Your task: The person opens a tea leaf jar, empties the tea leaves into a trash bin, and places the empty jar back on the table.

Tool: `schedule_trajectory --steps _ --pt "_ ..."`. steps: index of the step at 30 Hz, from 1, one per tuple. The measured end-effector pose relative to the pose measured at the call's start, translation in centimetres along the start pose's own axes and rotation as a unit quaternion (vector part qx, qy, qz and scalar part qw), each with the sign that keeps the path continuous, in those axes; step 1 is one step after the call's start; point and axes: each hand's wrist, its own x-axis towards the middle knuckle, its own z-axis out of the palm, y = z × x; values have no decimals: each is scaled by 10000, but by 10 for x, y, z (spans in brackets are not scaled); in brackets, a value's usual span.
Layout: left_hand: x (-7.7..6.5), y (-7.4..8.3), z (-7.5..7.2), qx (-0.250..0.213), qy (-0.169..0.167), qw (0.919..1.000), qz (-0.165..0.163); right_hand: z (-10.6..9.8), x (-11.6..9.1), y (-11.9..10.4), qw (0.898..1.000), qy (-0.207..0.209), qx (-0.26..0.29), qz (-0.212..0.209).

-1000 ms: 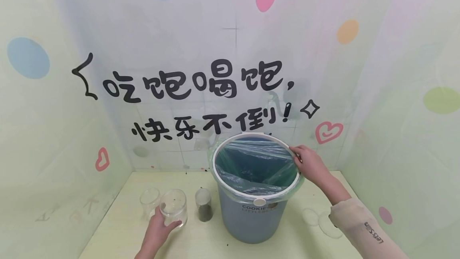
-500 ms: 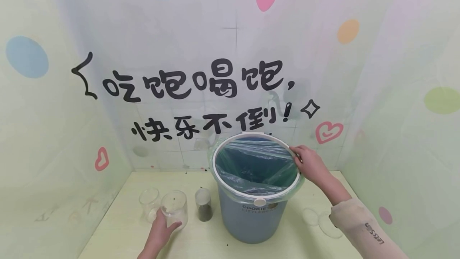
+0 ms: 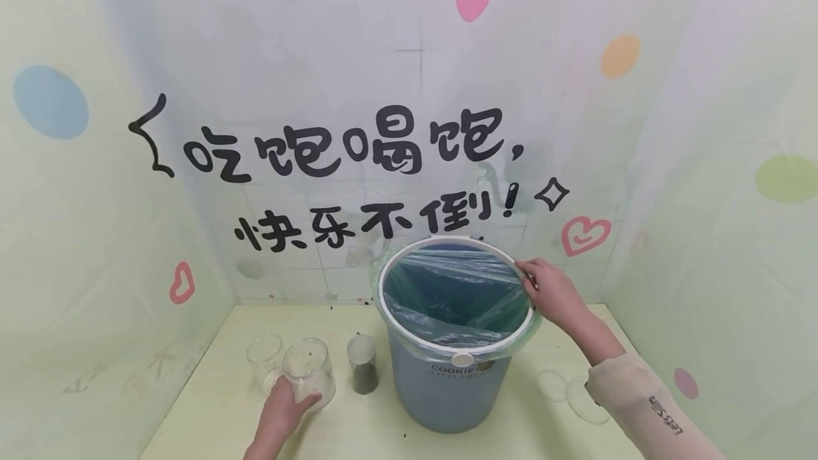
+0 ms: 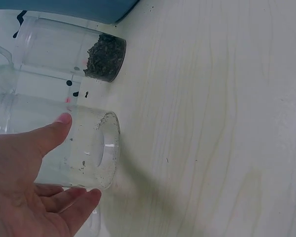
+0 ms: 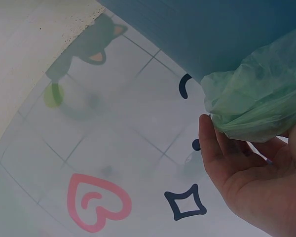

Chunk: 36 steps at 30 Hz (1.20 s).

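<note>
My left hand point(image 3: 281, 407) holds a clear jar point(image 3: 309, 362) low at the table, thumb on one side and fingers on the other. Small dark specks cling inside the jar's base in the left wrist view. To its left stands another clear jar point(image 3: 264, 352). On its right is a narrower clear jar point(image 4: 106, 57) partly filled with dark, crumbly bits. My right hand point(image 3: 559, 297) grips the white rim of a blue trash can point(image 3: 447, 396), fingers partly hidden by the green bag point(image 5: 259, 98) folded over it. The bag lines the can.
Two round, clear, lid-like pieces point(image 3: 588, 400) lie right of the can on the pale wooden table point(image 3: 358, 439). A printed curtain point(image 3: 415, 77) with black lettering closes off the back and sides. Tiny dark crumbs dot the table.
The jar in my left hand has shifted slightly downward and its tilt has changed a little. My right hand stays on the can's rim.
</note>
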Motion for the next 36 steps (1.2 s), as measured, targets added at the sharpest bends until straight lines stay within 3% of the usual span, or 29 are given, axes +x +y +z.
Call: schedule_trajectory --steps 4,7,15,22,27,33,36 --pt "-3 -1 -2 463 68 9988 -110 0 0 0 10000 15 -16 -37" --pt "-6 -2 -3 482 40 9985 -255 0 1 0 9999 35 -50 -86" --pt "-15 5 -3 -161 -431 9965 -702 0 2 0 9999 2 -70 -97" --pt "-17 12 2 -688 -761 9906 -899 -1 1 0 9999 -42 -74 -65" --pt "-16 18 5 -878 -833 9899 -739 -1 1 0 9999 -11 -67 -89" --pt "-14 23 9 -422 -888 9948 -259 -1 0 0 10000 -13 -38 -64" --pt "-13 27 11 -416 -844 9955 -110 0 0 0 10000 -30 -32 -46"
